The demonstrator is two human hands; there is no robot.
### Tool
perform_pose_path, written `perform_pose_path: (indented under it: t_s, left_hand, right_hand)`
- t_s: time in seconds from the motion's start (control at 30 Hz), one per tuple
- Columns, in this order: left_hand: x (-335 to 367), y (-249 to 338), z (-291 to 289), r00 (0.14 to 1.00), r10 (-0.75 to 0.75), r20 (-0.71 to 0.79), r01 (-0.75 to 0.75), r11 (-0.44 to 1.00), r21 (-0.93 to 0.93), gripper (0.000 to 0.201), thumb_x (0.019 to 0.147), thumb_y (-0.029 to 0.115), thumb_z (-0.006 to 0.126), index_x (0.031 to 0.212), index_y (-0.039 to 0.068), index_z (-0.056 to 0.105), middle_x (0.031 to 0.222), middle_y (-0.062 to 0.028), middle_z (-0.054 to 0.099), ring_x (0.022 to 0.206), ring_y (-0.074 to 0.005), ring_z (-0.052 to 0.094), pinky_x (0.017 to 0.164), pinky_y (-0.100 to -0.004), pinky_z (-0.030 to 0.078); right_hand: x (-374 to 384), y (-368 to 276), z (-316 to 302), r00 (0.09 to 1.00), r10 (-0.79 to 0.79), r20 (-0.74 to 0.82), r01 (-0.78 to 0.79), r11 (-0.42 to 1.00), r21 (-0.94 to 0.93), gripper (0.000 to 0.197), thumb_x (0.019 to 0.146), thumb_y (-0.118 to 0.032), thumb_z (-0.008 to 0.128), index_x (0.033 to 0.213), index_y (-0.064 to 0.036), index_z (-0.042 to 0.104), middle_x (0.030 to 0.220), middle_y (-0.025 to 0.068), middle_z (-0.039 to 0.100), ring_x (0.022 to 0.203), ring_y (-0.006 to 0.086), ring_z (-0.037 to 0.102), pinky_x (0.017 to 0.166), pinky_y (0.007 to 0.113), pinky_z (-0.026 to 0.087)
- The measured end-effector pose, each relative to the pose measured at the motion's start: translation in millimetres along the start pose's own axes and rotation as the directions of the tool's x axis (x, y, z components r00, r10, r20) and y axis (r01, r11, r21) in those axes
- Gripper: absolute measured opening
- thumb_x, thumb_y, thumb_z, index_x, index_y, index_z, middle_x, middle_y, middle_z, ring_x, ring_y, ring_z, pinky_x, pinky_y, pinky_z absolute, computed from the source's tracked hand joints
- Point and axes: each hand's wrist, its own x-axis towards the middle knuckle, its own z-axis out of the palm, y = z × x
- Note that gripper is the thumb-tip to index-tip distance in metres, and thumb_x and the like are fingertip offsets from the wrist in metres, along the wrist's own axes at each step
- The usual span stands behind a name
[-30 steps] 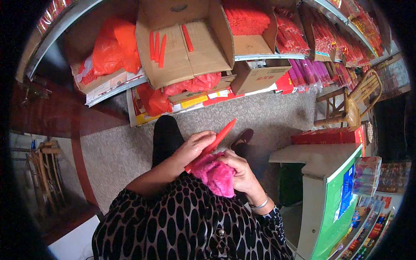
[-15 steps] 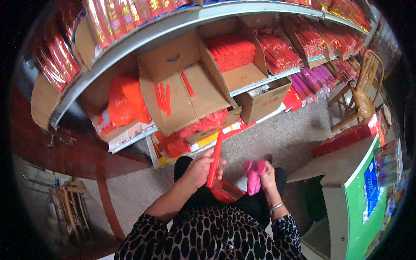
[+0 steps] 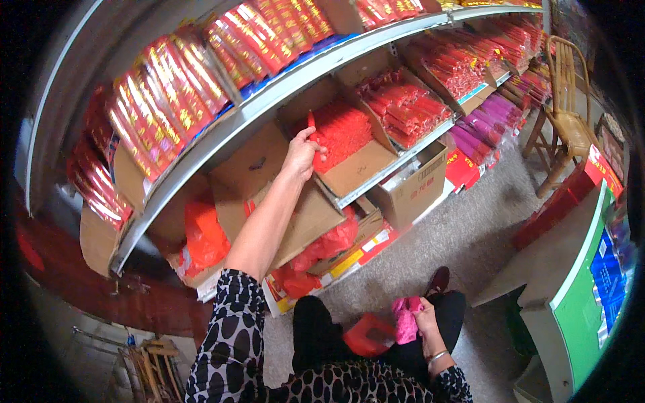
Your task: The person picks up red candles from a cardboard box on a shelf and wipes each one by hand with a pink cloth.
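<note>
My left hand [image 3: 304, 153] is stretched far forward to a cardboard box [image 3: 366, 163] on the lower shelf. Its fingers are closed around a slim red candle [image 3: 311, 120], whose tip sticks up above the knuckles. Stacked red candles [image 3: 346, 134] fill the back of that box, right beside the fingers. Below my left forearm lies a wide, shallow cardboard box [image 3: 312, 218], and part of a red candle shows in it. Low over my lap, my right hand [image 3: 426, 321] grips a crumpled pink cloth [image 3: 406, 321].
Clear-wrapped red bundles [image 3: 403, 101] fill boxes to the right. Tall red-and-gold packages [image 3: 164, 101] line the upper shelf. A red plastic piece [image 3: 368, 336] is between my knees. A bamboo chair [image 3: 571, 127] and a green-sided counter [image 3: 588, 302] stand at the right.
My left hand has carried the candle from above my lap up and forward to the box of stacked candles. The right hand stays low with the pink cloth. The view has shifted.
</note>
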Motion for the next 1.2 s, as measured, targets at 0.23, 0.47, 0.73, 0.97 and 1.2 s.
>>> perform_pose_path:
  t_s: [0.23,0.47,0.73,0.97,1.2]
  left_hand:
    - [117.2,-21.4,15.1,0.972,0.07,-0.224,-0.014,0.971,0.24,0.037,0.071,-0.009,0.044,0.108,-0.008,0.052,0.077,-0.0138,0.05,0.059,-0.019,0.049,0.044,-0.0276,0.042]
    - [151.6,-51.5,17.7,0.991,0.129,-0.037,-0.024,0.442,0.897,0.044,0.073,0.014,0.059,0.112,-0.005,0.053,0.112,-0.0222,0.056,0.105,-0.0296,0.053,0.09,-0.0358,0.04]
    - [146.5,-67.1,12.3,0.933,0.31,0.183,-0.284,0.323,0.903,0.053,0.074,0.017,0.045,0.125,0.001,0.045,0.125,-0.0241,0.046,0.119,-0.0345,0.042,0.101,-0.039,0.032]
    - [143.6,-57.6,11.2,0.979,0.069,0.191,-0.203,0.331,0.921,0.06,0.082,0.037,0.052,0.132,0.007,0.038,0.131,-0.0187,0.042,0.123,-0.0315,0.038,0.102,-0.0429,0.029]
    - [122.4,-49.8,-1.1,0.95,0.281,0.135,-0.222,0.304,0.927,0.058,0.084,0.039,0.05,0.13,0.005,0.039,0.133,-0.0202,0.039,0.124,-0.0326,0.036,0.101,-0.047,0.029]
  right_hand:
    - [23.7,30.5,-3.1,1.0,-0.011,0.027,0.005,0.972,0.234,0.021,0.071,0.008,0.056,0.086,-0.0053,0.061,0.078,-0.001,0.06,0.068,0.0086,0.055,0.062,0.023,0.045]
    - [27.0,18.0,5.4,0.996,0.091,0.006,-0.09,0.963,0.256,0.013,0.075,0.001,0.061,0.086,-0.0054,0.06,0.079,-0.0014,0.06,0.07,0.0089,0.055,0.063,0.024,0.046]
    - [33.3,26.7,7.3,0.996,0.069,0.064,-0.086,0.943,0.322,0.01,0.079,-0.001,0.057,0.085,-0.0075,0.061,0.077,-0.0032,0.059,0.067,0.0081,0.054,0.06,0.024,0.045]
    - [33.4,26.7,6.8,0.994,0.111,0.006,-0.109,0.964,0.243,0.011,0.075,0.0,0.061,0.084,-0.0058,0.059,0.078,-0.0027,0.058,0.069,0.0073,0.053,0.063,0.024,0.045]
    - [35.1,23.4,-0.2,0.994,0.103,0.021,-0.104,0.993,0.051,0.016,0.074,0.002,0.058,0.087,-0.0073,0.06,0.076,-0.003,0.057,0.067,0.0071,0.052,0.061,0.023,0.044]
